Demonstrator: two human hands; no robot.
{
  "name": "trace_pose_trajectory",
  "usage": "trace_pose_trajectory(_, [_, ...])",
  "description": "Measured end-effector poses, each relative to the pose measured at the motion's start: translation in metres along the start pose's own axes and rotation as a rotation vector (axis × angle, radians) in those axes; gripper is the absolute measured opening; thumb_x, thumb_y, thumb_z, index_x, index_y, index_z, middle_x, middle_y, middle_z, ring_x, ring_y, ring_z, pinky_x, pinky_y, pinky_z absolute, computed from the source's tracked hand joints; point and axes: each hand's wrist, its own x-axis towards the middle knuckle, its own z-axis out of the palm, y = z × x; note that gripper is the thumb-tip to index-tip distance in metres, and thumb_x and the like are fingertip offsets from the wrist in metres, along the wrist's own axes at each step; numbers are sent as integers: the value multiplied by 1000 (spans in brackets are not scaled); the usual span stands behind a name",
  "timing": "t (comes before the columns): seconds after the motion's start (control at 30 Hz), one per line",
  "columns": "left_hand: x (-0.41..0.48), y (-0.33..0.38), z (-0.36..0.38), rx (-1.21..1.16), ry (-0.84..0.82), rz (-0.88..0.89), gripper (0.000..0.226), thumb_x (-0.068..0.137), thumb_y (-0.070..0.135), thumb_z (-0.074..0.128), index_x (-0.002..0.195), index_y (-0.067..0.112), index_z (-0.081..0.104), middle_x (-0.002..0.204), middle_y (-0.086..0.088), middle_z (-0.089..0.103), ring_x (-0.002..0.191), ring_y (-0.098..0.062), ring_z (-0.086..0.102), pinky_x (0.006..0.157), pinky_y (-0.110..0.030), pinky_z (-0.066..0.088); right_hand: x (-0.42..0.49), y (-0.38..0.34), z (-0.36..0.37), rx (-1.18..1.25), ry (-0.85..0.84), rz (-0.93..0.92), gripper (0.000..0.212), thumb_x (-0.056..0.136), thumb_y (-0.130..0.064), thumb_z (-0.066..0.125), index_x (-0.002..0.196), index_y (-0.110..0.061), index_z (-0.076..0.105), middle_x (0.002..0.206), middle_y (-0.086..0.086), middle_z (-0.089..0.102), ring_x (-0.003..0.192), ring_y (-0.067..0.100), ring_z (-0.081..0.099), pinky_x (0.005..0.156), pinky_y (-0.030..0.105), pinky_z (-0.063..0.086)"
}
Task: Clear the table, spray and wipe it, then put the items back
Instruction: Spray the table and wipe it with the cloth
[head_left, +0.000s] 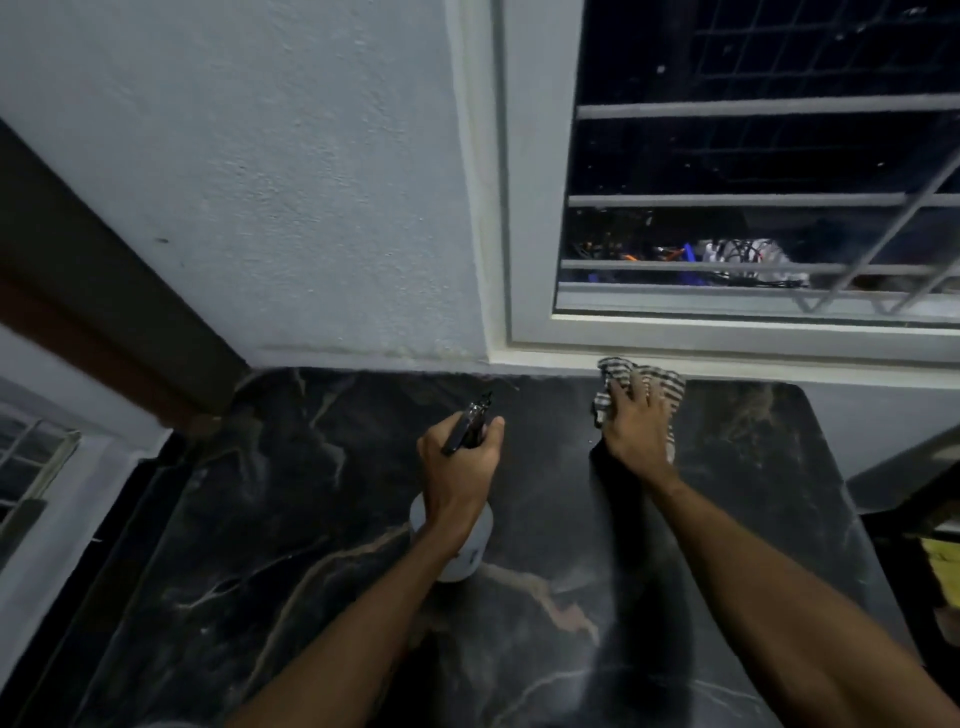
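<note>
Dark marble-patterned table (291, 571) with pale veins, set against the wall (311, 208). A striped cloth (672, 387) lies crumpled at its far edge.

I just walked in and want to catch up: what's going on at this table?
A person is cleaning a dark marble table. The left hand grips a white spray bottle round its black trigger head, with the nozzle aimed toward the wall. The right hand presses a striped cloth against the tabletop at its far edge, just below the window. This looks like the spray-and-wipe step.
</note>
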Motion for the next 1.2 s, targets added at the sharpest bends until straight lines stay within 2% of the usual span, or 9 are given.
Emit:
trace_pose_trajectory(0.23, [47, -48, -81, 16, 15, -55, 39, 86, 15, 79, 57, 4, 55, 51, -8, 56, 51, -25, 55, 53, -41, 47, -1, -149, 51, 22, -123, -265, 68, 87, -14, 57, 151, -14, 37, 165, 14, 19, 152, 34, 16, 125, 45, 13])
trace_pose_trajectory(0.37, [69, -77, -132, -14, 54, -101, 41, 85, 17, 79, 55, 9, 52, 50, -3, 54, 51, -22, 54, 53, -35, 47, -13, -189, 70, 25, 4, -61, 67, 85, -10, 57, 150, -13, 38, 163, 17, 21, 151, 38, 17, 125, 48, 10])
trace_pose_trajectory(0.5, [84, -100, -175, 26, 67, -96, 55, 84, 17, 81, 50, 27, 39, 45, 9, 47, 48, -5, 53, 52, -10, 35, -21, -282, 108, 14, -159, -389, 68, 91, -18, 55, 154, -18, 30, 167, 10, 12, 154, 34, 8, 126, 48, 9])
trace_pose_trajectory(0.57, [93, -113, -195, 34, 78, -118, 54, 84, 17, 80, 50, 27, 40, 45, 10, 46, 49, -3, 53, 54, -7, 33, -10, -298, 108, 17, -141, -377, 64, 92, -18, 54, 153, -19, 34, 166, 8, 18, 153, 32, 14, 126, 44, 14])
trace_pose_trajectory(0.7, [107, -137, -233, 7, 143, -168, 41, 85, 18, 79, 54, 15, 52, 49, 7, 54, 51, -8, 57, 53, -13, 38, -15, -329, 124, 17, -71, -178, 65, 91, -17, 53, 153, -18, 33, 165, 13, 16, 153, 36, 10, 126, 48, 7])
trace_pose_trajectory(0.83, [113, -154, -259, 40, 164, -184, 41, 84, 19, 80, 55, 21, 51, 50, 9, 53, 51, -2, 56, 54, -11, 37, -15, -398, 150, -32, -254, -587, 67, 95, -26, 54, 156, -20, 26, 168, 8, 6, 155, 33, 3, 126, 47, 6])
trace_pose_trajectory(0.97, [117, -168, -284, 42, 211, -221, 33, 84, 22, 79, 60, 12, 60, 56, 2, 62, 55, -10, 61, 57, -29, 48, 10, -434, 155, -72, -248, -495, 66, 97, -28, 52, 156, -18, 26, 167, 13, 9, 154, 37, 7, 126, 47, 8])
trace_pose_trajectory(1.1, [113, -180, -300, 50, 220, -216, 22, 85, 17, 78, 68, 6, 68, 63, 0, 69, 62, -10, 66, 60, -33, 52, -23, -465, 177, -67, -332, -853, 58, 97, -28, 50, 153, -18, 34, 167, 9, 11, 155, 34, 6, 126, 50, 9])
trace_pose_trajectory(1.2, [107, -183, -311, 53, 237, -246, 26, 84, 21, 79, 66, 8, 66, 60, 1, 67, 59, -12, 66, 56, -32, 50, -18, -470, 175, -18, -340, -767, 62, 95, -27, 52, 154, -21, 32, 167, 6, 11, 155, 32, 6, 125, 50, 14])
